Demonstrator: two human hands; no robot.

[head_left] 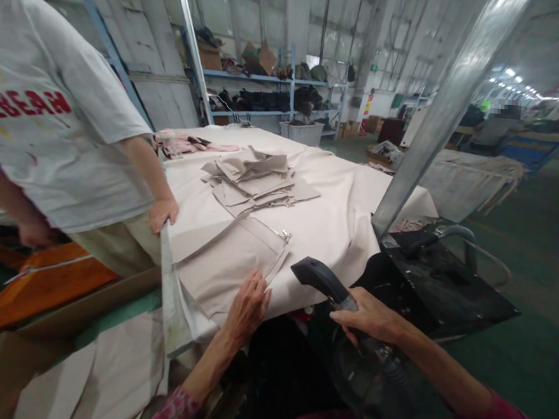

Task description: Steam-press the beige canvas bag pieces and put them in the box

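Observation:
My left hand [248, 302] lies on a beige fabric panel [230, 263] near the front edge of the table, fingers stretched over its lower right part. A zipper with a metal pull [284, 237] runs along the panel's upper right side. My right hand [368, 314] is wrapped round the handle of a black vacuum nozzle [320, 277]. A ribbed hose [395, 364] leads down from it. The nozzle's tip points left, above the cloth and apart from the panel. Farther back lies a loose pile of similar beige pieces [255, 179] with zippers.
White cloth [331, 194] covers the table. A metal post [438, 125] rises at its right corner, beside a black padded seat [451, 279]. At the left a person [61, 111] rests a hand on the table edge. A cardboard box [34, 352] below holds beige pieces.

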